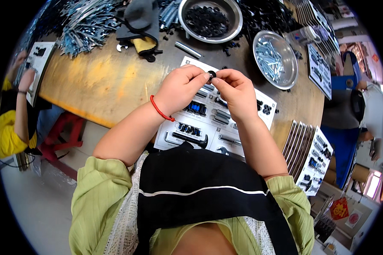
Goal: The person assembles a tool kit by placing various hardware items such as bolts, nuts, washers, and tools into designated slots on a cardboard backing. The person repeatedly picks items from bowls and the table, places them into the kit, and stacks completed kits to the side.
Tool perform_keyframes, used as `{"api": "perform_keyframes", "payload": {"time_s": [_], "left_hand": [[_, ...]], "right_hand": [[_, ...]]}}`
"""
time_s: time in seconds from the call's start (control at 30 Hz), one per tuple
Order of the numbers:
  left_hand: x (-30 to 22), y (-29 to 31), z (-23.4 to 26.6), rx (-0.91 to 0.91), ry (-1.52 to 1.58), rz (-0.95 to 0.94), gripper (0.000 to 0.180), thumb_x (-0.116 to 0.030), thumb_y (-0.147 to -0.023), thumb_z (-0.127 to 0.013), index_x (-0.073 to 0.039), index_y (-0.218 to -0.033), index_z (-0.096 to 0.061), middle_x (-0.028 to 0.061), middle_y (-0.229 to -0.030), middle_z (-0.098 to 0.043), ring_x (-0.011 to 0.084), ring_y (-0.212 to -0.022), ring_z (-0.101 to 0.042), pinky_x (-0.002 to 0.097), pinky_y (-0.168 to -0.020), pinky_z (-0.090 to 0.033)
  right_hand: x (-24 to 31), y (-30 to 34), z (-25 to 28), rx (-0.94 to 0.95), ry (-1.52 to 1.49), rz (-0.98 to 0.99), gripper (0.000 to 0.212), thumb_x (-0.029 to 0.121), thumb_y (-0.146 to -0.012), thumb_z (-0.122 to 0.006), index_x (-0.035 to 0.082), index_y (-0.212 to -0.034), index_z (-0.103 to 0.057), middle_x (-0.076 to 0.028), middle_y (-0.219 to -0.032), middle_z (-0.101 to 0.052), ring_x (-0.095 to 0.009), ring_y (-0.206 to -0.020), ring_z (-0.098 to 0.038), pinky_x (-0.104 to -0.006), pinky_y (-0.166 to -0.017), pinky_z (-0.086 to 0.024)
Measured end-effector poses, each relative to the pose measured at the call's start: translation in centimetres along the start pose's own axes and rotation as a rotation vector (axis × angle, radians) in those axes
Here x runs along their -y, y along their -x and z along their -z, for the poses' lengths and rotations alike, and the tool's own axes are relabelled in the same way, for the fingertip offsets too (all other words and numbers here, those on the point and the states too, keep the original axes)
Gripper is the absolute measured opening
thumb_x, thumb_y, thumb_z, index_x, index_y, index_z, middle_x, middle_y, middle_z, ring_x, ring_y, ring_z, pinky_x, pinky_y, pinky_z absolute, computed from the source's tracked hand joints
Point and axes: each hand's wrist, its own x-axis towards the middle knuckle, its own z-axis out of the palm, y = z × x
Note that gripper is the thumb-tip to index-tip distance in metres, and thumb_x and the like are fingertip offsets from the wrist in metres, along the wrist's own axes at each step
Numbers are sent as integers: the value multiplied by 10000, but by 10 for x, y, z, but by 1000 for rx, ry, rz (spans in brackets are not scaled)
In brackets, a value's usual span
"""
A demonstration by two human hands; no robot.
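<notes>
Just above a white parts card (168,124), my left hand (178,86) and my right hand (237,92) meet fingertip to fingertip. Both pinch a small round black piece, ring-like in shape (211,75); the fingers cover part of it. A red cord circles my left wrist. The card lies flat on the table, partly hidden by my hands and forearms. It carries rows of metal tubes, blue-and-black bolts (195,108), a black hex key (187,138) and black knobs (266,109). Beyond my hands stands a metal bowl (239,30) heaped with small black rings (207,21).
A second metal bowl (294,73) holds silvery pins. Flat wrenches (87,32) lie piled at far left, beside a grey-yellow glove (142,29). One metal tube (188,49) lies loose. Packed cards (312,163) stack at right. A co-worker's hand (26,80) works at left, near a red stool (64,134).
</notes>
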Motion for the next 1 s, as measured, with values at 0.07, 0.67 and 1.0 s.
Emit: {"api": "perform_keyframes", "payload": {"time_s": [0.07, 0.67, 1.0], "left_hand": [[-8, -3, -20, 21, -4, 27, 149, -148, -932, -644, -1, -951, -660, -23, -842, -602, 61, -754, -513, 231, -667, -426], [-14, -45, -211, 430, -740, -3, 169, -229, -804, -711, -69, -849, -739, 93, -826, -687, 262, -746, -660, 363, -686, -526], [1, -45, -256, 463, -1020, -80, 213, -262, -808, -710, -111, -958, -722, 82, -990, -688, 274, -920, -669, 396, -790, -541]], "right_hand": [[-1, 10, 20, 6, -76, 6, 106, 60, -876, -698, -4, -951, -658, 22, -802, -623, -31, -702, -524, -185, -608, -403], [-63, 87, 211, -459, 867, 272, 44, 99, -751, -720, 106, -794, -710, -78, -778, -639, -252, -664, -619, -338, -624, -514], [-64, 99, 234, -283, 1088, 2, 116, 179, -785, -700, 122, -886, -712, -69, -881, -685, -287, -822, -671, -399, -706, -536]]}}
